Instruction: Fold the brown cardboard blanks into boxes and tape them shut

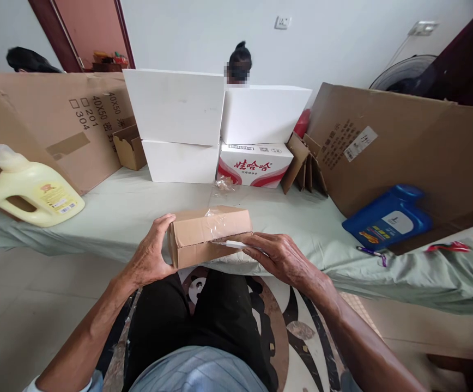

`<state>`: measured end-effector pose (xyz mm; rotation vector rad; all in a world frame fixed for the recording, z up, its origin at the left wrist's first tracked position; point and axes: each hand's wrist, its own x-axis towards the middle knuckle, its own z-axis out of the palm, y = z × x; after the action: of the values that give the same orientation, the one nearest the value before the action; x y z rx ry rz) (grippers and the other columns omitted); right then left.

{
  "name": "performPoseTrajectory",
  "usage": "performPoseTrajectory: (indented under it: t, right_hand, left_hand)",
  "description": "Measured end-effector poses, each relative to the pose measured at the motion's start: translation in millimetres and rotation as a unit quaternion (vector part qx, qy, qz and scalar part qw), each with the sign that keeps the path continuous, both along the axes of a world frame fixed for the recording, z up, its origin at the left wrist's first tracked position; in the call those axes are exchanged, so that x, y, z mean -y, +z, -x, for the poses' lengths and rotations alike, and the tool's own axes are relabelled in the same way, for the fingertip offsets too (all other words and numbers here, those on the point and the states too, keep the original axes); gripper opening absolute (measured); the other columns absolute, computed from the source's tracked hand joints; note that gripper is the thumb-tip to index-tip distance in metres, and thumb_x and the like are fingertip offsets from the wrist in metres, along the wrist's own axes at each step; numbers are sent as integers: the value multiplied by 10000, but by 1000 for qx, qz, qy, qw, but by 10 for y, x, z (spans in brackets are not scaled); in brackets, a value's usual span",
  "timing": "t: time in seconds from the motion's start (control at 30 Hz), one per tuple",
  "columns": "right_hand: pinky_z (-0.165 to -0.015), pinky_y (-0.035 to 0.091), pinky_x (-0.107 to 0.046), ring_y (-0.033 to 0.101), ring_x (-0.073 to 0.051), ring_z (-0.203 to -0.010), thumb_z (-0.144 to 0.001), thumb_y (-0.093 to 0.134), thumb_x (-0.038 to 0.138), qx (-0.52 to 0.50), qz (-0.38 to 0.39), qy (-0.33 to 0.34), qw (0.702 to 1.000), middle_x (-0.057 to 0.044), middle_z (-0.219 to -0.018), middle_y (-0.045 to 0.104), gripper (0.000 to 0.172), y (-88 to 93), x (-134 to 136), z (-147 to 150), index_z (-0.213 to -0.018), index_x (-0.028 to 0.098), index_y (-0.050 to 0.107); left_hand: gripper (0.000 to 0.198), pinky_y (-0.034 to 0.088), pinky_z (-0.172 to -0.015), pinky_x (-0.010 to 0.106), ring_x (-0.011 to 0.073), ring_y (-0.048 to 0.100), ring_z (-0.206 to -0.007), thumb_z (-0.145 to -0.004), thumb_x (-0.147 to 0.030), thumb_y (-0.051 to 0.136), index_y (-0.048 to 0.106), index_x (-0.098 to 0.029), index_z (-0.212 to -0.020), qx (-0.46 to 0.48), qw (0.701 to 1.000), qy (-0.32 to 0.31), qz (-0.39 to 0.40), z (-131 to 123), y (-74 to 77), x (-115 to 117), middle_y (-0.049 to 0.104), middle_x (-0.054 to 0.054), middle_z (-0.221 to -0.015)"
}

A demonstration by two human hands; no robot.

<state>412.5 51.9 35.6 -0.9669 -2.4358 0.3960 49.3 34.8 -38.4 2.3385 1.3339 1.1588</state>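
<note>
In front of the red-and-white carton, the brown box sits in the left hand's wide-spread grip; the right hand pinches a white tool (tip at the box's seam).

Fingers of the right hand cover the rear of the white tool. A white box hides one person's body. The fan is partly behind a carton, which the right edge cuts. Small print on the yellow bottle is not readable.
</note>
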Motion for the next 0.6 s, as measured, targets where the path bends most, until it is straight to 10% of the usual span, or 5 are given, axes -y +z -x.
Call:
performPoseTrajectory:
  t: [0.43,0.6]
  right_hand:
    - [-614,358,-325,668,-203,-699,-1165,410,586,94,-100,-129,982,-68,-859,772,539,24,-172,-390,-995,257,802]
    - [-734,502,-337,715,-225,-788,-1122,527,561,-30,-49,-185,981,-75,-969,813,414,-366,-283,-710,-1082,241,786]
  left_hand:
    - [1101,566,-1205,548,418,507,-1550,-776,-290,889,273,-285,-1689,14,1000,10,-21,24,-56,4,449,192,-1647]
    - [1111,593,-1167,512,404,508,-1551,-757,-325,908,288,-304,-1679,59,998,22,1,61,-114,32,449,180,-1652]
